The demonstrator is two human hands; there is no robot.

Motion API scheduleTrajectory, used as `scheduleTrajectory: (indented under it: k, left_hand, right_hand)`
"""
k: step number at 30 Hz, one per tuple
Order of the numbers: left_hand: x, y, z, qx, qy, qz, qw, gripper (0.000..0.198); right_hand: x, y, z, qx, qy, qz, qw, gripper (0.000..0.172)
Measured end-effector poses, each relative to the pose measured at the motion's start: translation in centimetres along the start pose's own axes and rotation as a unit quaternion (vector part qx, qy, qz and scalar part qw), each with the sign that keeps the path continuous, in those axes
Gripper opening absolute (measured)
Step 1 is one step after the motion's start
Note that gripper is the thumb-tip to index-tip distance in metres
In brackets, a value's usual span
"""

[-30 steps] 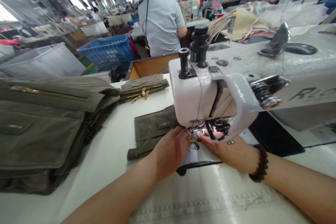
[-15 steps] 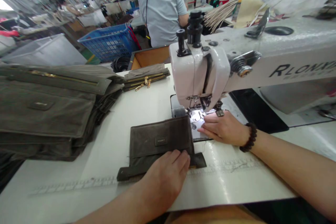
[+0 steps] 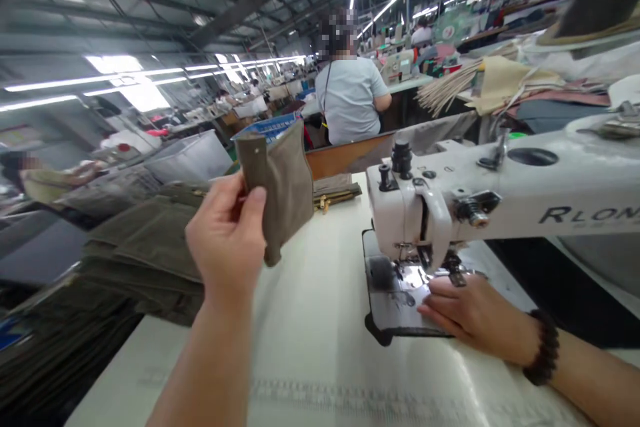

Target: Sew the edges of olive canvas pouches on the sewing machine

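My left hand (image 3: 227,233) is raised over the left part of the table. Its thumb and fingers pinch the edge of an olive-brown fabric pocket piece (image 3: 290,180), held upright in the air. On the right, a white sewing machine (image 3: 415,207) stands on the table. My right hand (image 3: 467,310), with a dark bead bracelet at the wrist, is at the metal needle plate (image 3: 390,310), right beside the presser foot. Its fingers are bent and close together; their tips are partly hidden, and I cannot make out what they hold.
A stack of olive fabric pieces (image 3: 150,247) lies at the left. Zippered pieces (image 3: 340,192) lie at the table's far edge. Behind are a blue basket (image 3: 265,127), a wooden box edge (image 3: 330,161) and a seated person in a light shirt (image 3: 350,97). Ruler markings (image 3: 350,400) cross the table's front.
My left hand has lifted the pocket piece off the table, up and to the left. My right hand stays by the presser foot. The camera view has tilted up and turned left.
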State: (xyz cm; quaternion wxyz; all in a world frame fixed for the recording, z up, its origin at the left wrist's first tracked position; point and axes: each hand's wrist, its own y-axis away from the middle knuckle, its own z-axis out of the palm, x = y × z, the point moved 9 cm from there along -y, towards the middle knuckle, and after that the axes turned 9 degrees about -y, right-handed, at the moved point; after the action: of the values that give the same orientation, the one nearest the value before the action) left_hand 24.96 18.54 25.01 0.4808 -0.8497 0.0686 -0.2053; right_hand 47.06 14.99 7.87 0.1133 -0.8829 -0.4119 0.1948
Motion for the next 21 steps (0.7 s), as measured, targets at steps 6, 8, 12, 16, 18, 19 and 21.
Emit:
scheduleTrajectory:
  k: [6, 8, 12, 16, 18, 19, 21]
  left_hand:
    - [1.4, -2.6, 14.4, -0.177, -0.079, 0.129, 0.973, 0.030]
    - [0.7, -0.9, 19.1, -0.253, -0.095, 0.141, 0.952, 0.026]
    - [0.6, 2.1, 21.3, -0.317, -0.115, 0.166, 0.927, 0.027]
    - [2.6, 3.0, 14.5, -0.319, -0.119, 0.207, 0.917, 0.035]
    - [2.4, 3.1, 9.3, -0.297, -0.132, 0.235, 0.916, 0.029]
    - [1.4, 2.8, 6.3, -0.255, -0.152, 0.226, 0.928, 0.027]
    - [-2.4, 2.3, 0.9, -0.179, -0.217, 0.166, 0.945, 0.027]
  right_hand:
    - [-0.2, -0.3, 0.1, 0.004, 0.001, -0.004, 1.000, 0.039]
    - [-0.5, -0.5, -0.3, 0.016, 0.016, -0.023, 0.999, 0.036]
    - [-0.9, -0.6, -0.3, -0.009, 0.000, -0.073, 0.997, 0.024]
    - [0.0, -0.1, 0.7, -0.024, -0.029, -0.097, 0.995, 0.022]
    - [0.5, 0.3, 1.3, -0.028, -0.064, -0.104, 0.992, 0.026]
    - [0.9, 0.4, 1.6, -0.023, -0.074, -0.090, 0.993, 0.026]
    - [1.6, 0.7, 2.0, -0.014, -0.084, -0.065, 0.994, 0.021]
